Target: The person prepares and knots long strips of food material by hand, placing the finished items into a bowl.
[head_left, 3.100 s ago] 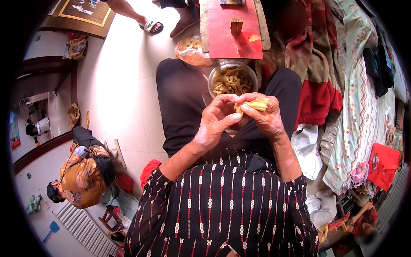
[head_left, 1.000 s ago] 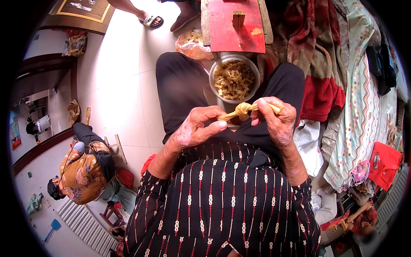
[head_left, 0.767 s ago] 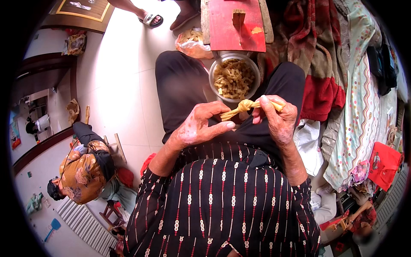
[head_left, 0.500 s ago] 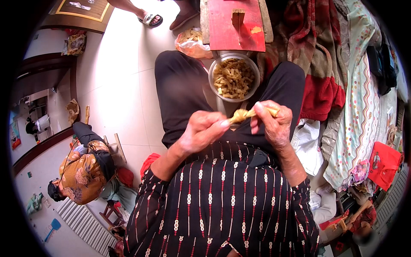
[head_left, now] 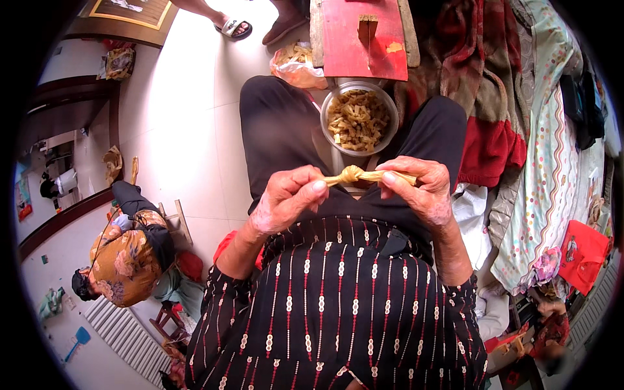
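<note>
Fingers (head_left: 318, 186) of both hands are clamped on a knotted yellow strip (head_left: 351, 173), stretched nearly level above the lap of a seated person in a black top (head_left: 338, 292) striped with red and white. Thumb and forefinger of the left hand (head_left: 285, 200) pinch the short end just beside the bulging knot; the right hand (head_left: 426, 192) grips the longer, ribbed length well along from it, the thumb lying over the strip and a loose end running across the fingers behind. Near the strip, on the side away from the body, a round bowl (head_left: 324, 120) between the knees holds a heap of short golden-brown pieces (head_left: 357, 120). Beyond it stands a bench with a red board (head_left: 344, 42), a small wooden block (head_left: 367, 27) upright on top. Beside the bench, a plastic bag (head_left: 302, 75) of similar pale pieces rests on the tiled floor (head_left: 195, 123), near a sandaled foot (head_left: 234, 27) and a brown shoe (head_left: 284, 27). At left, another person (head_left: 127, 263) sits in an orange floral top; at right, a red-and-brown blanket (head_left: 491, 149) hangs beside a pale dotted cloth (head_left: 536, 175) and a bright red bag (head_left: 584, 257).
</note>
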{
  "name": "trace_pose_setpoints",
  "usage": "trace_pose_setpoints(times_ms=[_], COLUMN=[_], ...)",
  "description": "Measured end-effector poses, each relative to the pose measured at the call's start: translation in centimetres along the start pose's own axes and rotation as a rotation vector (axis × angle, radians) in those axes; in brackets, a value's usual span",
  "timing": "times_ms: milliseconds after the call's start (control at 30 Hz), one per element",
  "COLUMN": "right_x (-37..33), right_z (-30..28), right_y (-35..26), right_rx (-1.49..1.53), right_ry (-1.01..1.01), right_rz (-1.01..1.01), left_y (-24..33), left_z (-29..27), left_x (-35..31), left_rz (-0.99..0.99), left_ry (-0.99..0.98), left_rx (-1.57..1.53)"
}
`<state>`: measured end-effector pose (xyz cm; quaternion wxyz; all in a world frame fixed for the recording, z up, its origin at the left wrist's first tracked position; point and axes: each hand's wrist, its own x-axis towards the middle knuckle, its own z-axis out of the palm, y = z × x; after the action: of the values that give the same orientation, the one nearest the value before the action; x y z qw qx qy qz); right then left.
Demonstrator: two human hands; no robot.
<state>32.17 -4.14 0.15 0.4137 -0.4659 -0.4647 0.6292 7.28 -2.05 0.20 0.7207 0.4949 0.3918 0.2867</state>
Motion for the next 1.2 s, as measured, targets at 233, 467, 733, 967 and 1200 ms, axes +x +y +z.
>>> trace_pose_setpoints(times_ms=[233, 467, 733, 967, 1200], right_x=[2.5, 2.1, 1.6, 8.6, 15.6], right_z=[-1.6, 0.0, 2.2, -1.9, -6.9], right_y=[-0.1, 0.4, -1.3, -0.4, 1.5], right_rx=[-0.579, -0.426, -0.477, -0.619, -0.677], right_ry=[-0.231, -0.478, -0.454, -0.204, -0.054], right_rz=[-0.418, -0.295, -0.342, -0.290, -0.209], left_y=[0.1, 0.6, 3.7, 2.7, 1.0], left_z=[-1.9, -0.5, -0.9, -3.6, -4.7], left_x=[2.5, 3.7, 0.6, 9.5, 18.8], left_rz=[-0.045, 0.286, 0.402, 0.281, 0.179], left_ry=[-0.266, -0.373, -0.231, -0.075, 0.022], left_rx=[0.229, 0.460, 0.525, 0.657, 0.699])
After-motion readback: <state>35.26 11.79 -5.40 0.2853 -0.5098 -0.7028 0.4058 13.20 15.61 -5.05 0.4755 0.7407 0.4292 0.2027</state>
